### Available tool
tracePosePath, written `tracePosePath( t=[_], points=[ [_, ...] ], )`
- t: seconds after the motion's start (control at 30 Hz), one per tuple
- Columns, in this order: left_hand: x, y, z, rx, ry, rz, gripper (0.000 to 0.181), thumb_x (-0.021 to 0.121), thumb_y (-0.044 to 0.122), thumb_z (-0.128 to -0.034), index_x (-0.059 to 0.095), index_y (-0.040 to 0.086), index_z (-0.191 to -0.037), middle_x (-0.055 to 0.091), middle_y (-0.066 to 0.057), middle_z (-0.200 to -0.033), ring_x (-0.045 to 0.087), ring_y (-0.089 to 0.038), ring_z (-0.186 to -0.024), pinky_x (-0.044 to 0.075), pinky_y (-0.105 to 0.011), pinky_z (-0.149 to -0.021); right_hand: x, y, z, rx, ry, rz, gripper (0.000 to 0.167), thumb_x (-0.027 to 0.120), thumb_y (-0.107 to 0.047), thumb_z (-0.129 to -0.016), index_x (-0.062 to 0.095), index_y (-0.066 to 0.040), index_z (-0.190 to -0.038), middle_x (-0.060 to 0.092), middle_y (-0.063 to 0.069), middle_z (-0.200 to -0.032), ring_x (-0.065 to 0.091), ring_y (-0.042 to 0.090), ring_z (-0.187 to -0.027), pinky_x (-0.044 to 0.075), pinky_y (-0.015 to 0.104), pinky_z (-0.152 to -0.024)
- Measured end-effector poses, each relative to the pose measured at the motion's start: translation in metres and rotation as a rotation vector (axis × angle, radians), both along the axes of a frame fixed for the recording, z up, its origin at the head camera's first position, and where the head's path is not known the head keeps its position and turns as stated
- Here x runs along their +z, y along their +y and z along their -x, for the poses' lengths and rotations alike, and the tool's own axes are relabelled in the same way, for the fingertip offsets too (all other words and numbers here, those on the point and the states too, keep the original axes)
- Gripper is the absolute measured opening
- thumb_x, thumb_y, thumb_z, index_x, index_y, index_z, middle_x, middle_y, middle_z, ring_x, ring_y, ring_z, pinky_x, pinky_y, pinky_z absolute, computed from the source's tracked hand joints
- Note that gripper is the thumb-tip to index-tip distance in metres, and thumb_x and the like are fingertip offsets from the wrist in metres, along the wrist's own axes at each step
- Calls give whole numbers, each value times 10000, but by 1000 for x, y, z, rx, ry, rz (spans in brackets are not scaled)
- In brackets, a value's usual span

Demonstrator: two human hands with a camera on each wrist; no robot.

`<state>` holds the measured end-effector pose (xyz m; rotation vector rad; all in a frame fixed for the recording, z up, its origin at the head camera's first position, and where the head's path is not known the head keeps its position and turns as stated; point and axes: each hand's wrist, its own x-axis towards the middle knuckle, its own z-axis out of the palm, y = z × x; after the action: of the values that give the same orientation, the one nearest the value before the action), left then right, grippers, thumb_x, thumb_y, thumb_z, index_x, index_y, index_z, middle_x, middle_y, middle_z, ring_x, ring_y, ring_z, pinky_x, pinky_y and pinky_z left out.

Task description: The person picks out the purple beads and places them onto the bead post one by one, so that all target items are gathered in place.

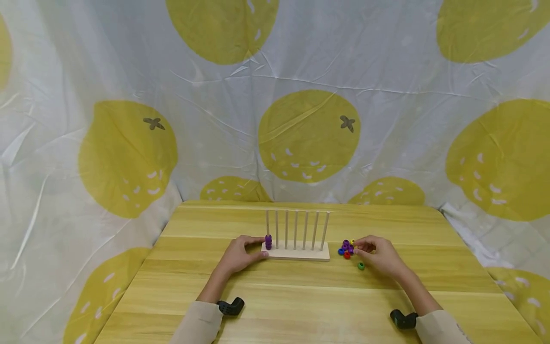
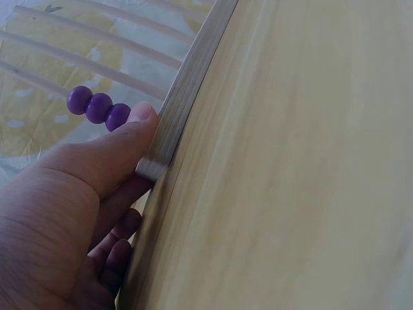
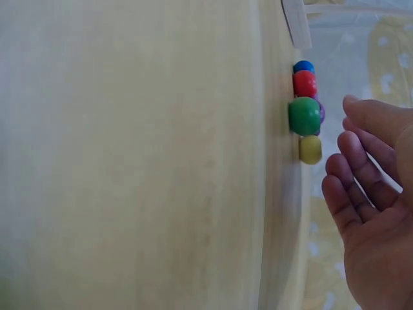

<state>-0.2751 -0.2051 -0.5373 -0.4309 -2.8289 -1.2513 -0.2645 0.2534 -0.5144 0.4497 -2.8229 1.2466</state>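
Note:
A wooden peg stand (image 1: 296, 254), a flat base with a row of several upright rods, stands mid-table. Purple beads (image 2: 98, 108) are stacked on its leftmost rod. My left hand (image 1: 238, 255) grips the base's left end, its thumb at the front edge beside those beads. To the right of the stand lies a small cluster of loose beads: blue (image 1: 341, 251), red (image 1: 347, 255), yellow (image 3: 311, 150) and several purple (image 1: 345, 243). A green bead (image 1: 361, 265) sits nearer me. My right hand (image 1: 380, 255) hovers at the cluster's right side, fingers loosely bent, with no bead visible in it.
The wooden table (image 1: 301, 306) extends around the stand and beads. Behind it and at its sides hangs a white cloth (image 1: 215, 129) printed with large yellow fruit. A black wrist device (image 1: 232, 306) is worn on each forearm.

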Motion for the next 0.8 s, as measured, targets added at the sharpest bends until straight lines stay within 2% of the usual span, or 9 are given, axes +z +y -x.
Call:
tracePosePath(
  t=[0.27, 0.53, 0.8],
  points=[
    [0, 1, -1, 8, -15, -15, 519, 858, 492, -817, 749, 271, -1274, 712, 32, -1317, 580, -296, -1341, 413, -516, -1175, -6, 0, -3, 17, -19, 20, 210, 747, -213, -963, 764, -97, -1137, 692, -14, -957, 616, 104, -851, 552, 231, -745],
    [1, 0, -1, 8, -25, -9, 513, 858, 488, -820, 748, 279, -1276, 710, 44, -1319, 578, -286, -1342, 420, -508, -1171, -13, 1, -3, 44, -30, -21, 216, 736, -215, -971, 763, -108, -1157, 687, -31, -969, 602, 67, -841, 547, 223, -739],
    [1, 0, -1, 7, -15, -14, 507, 856, 485, -823, 743, 297, -1281, 706, 46, -1327, 579, -290, -1342, 421, -517, -1168, -13, -2, -1, 40, -21, -18, 204, 754, -198, -955, 770, -117, -1142, 679, -32, -941, 605, 66, -827, 546, 218, -730]
  ],
)
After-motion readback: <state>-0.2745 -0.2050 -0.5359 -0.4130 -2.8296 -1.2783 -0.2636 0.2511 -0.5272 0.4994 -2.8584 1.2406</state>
